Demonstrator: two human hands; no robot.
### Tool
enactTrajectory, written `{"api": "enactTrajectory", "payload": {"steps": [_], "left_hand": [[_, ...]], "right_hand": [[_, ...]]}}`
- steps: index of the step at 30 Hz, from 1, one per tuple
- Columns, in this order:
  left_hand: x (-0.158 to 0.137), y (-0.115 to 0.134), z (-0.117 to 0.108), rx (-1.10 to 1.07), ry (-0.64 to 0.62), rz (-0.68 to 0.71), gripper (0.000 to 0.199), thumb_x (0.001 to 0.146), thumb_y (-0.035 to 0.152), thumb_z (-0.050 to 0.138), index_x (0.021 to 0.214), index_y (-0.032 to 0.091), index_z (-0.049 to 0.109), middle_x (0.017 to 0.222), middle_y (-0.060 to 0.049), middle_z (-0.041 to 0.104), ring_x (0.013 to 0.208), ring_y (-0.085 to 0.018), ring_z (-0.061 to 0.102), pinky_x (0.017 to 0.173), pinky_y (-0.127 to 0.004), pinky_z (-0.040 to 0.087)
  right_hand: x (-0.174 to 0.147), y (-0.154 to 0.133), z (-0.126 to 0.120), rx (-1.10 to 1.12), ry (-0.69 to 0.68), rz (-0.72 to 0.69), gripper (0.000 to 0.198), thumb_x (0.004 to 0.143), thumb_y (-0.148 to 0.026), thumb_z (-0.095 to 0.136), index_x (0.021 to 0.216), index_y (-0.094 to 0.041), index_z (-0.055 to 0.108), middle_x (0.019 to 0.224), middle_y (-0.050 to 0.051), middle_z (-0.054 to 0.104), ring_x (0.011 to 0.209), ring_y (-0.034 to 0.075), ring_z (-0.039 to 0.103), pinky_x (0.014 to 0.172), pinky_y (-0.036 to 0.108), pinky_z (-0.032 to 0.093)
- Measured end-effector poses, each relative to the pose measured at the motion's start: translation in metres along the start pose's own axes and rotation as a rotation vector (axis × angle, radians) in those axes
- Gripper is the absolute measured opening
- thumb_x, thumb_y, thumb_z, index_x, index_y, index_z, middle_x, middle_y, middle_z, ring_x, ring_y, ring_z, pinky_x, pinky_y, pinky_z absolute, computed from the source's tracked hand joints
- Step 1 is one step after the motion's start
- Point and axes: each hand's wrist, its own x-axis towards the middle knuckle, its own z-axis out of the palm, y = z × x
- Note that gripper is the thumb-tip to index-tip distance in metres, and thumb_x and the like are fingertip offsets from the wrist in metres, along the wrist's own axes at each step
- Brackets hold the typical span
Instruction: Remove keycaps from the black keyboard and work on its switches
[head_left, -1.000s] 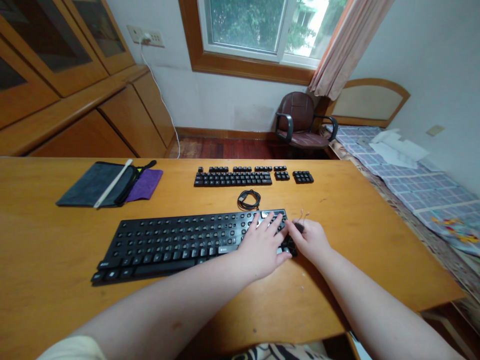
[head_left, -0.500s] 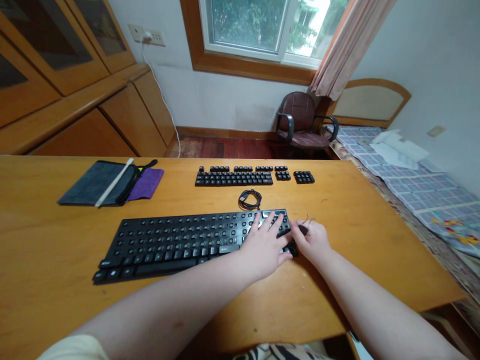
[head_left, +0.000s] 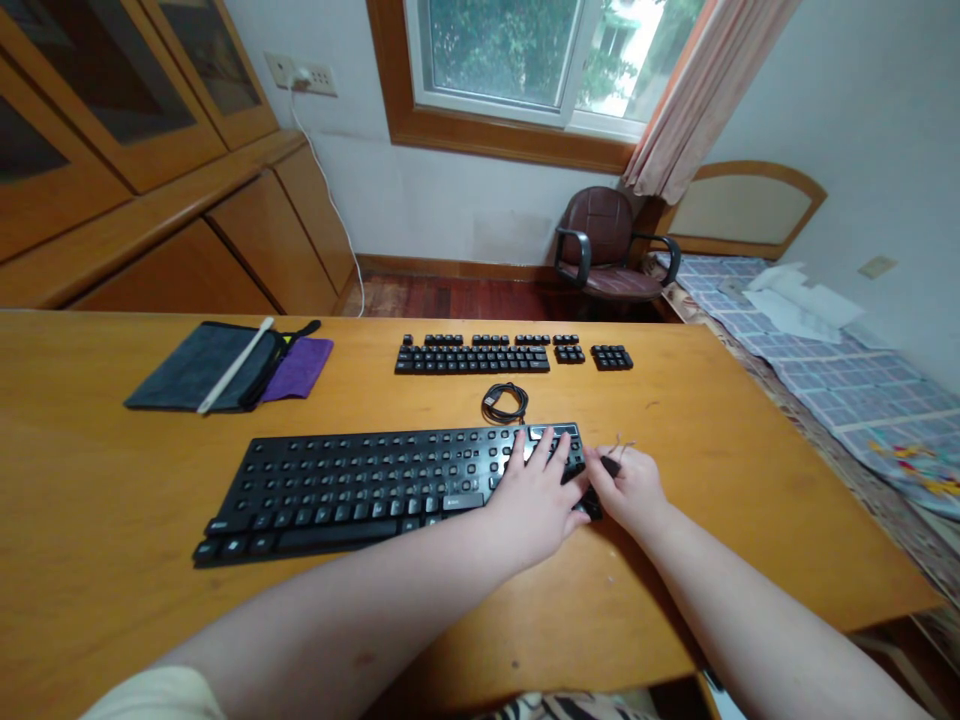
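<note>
A black keyboard [head_left: 360, 470] lies before me, most of its upper rows bare of keycaps and its bottom rows still capped. My left hand [head_left: 534, 500] rests on its right end with fingers spread, partly covering the number pad. Closed at the keyboard's right edge, my right hand [head_left: 624, 485] grips a keycap puller [head_left: 611, 466] with a dark handle; thin wire ends stick out above the fist. Its working end is hidden between the two hands. Pulled keycaps [head_left: 472, 360] sit in neat groups behind the keyboard.
The keyboard's coiled USB cable [head_left: 505, 402] lies just behind it. On the left are a grey pouch [head_left: 187, 370], a white-handled brush or stick [head_left: 236, 366] and a purple cloth [head_left: 298, 368]. Beyond the wooden desk [head_left: 750, 480] stand a chair [head_left: 604, 240] and a bed [head_left: 817, 370].
The view has shifted slightly, so everything sits a little further right. Both hands keep nearly the same place on the keyboard.
</note>
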Motion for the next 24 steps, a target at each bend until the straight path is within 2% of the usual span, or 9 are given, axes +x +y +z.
{"api": "enactTrajectory", "payload": {"steps": [8, 13, 19, 24], "left_hand": [[0.001, 0.007, -0.003, -0.031, -0.015, -0.055, 0.058, 0.087, 0.050, 0.039, 0.137, 0.023, 0.036, 0.145, -0.016, 0.031, 0.134, -0.037, 0.023, 0.104, -0.064, 0.012], [0.004, 0.014, -0.008, -0.062, -0.010, -0.148, 0.062, 0.086, 0.058, 0.034, 0.138, 0.024, 0.035, 0.144, -0.016, 0.034, 0.133, -0.036, 0.025, 0.104, -0.061, 0.016], [0.005, 0.012, -0.003, -0.046, 0.003, -0.146, 0.060, 0.085, 0.060, 0.035, 0.135, 0.028, 0.040, 0.144, -0.012, 0.036, 0.133, -0.034, 0.027, 0.105, -0.059, 0.016], [0.004, 0.013, -0.001, -0.032, 0.017, -0.141, 0.059, 0.084, 0.060, 0.038, 0.135, 0.030, 0.039, 0.144, -0.012, 0.035, 0.134, -0.035, 0.025, 0.106, -0.059, 0.015]], "right_hand": [[0.000, 0.001, 0.002, -0.080, 0.038, -0.085, 0.042, 0.092, -0.030, 0.039, 0.052, -0.019, 0.049, 0.046, 0.001, 0.051, 0.045, 0.012, 0.050, 0.052, 0.022, 0.037], [0.004, 0.001, 0.000, -0.094, 0.047, -0.040, 0.042, 0.091, -0.031, 0.039, 0.052, -0.020, 0.048, 0.046, 0.001, 0.050, 0.045, 0.012, 0.049, 0.051, 0.023, 0.036], [0.000, -0.002, -0.002, -0.111, 0.070, -0.031, 0.042, 0.091, -0.029, 0.039, 0.050, -0.020, 0.047, 0.044, 0.001, 0.049, 0.043, 0.012, 0.047, 0.050, 0.024, 0.034], [0.001, -0.003, -0.007, -0.025, 0.113, 0.085, 0.043, 0.090, -0.032, 0.039, 0.051, -0.019, 0.053, 0.046, 0.002, 0.052, 0.045, 0.012, 0.049, 0.051, 0.024, 0.034]]}}
